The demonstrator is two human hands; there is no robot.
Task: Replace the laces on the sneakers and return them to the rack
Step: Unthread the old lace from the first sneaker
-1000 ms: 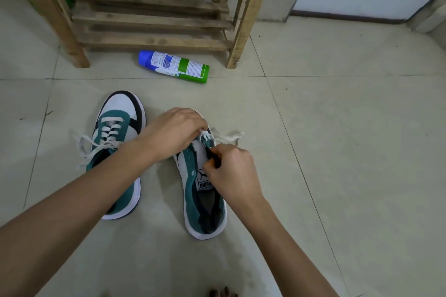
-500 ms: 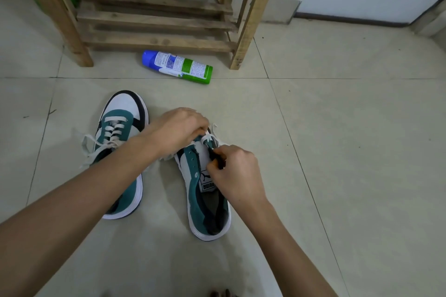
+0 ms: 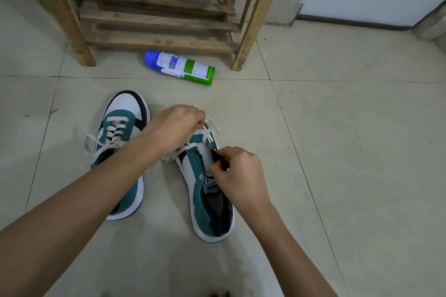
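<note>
Lengthwise, the half-laced sneaker (image 3: 199, 202) is laid on the floor (image 3: 337, 152), toe toward the rack (image 3: 159, 19), its lace (image 3: 209, 138) gripped at the toe end by the left hand (image 3: 176, 125), its eyelet edge pinched by the nearer right hand (image 3: 239, 173).

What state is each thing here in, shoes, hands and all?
Left sneaker: on the floor, laced, ends untied.
Right sneaker: on the floor, laced only near the toe.
White lace: partly threaded, ends loose.
Left hand: grips the white lace.
Right hand: pinches the right sneaker's eyelet edge.
Spray can: lying on its side.
Wooden rack: standing upright.
</note>
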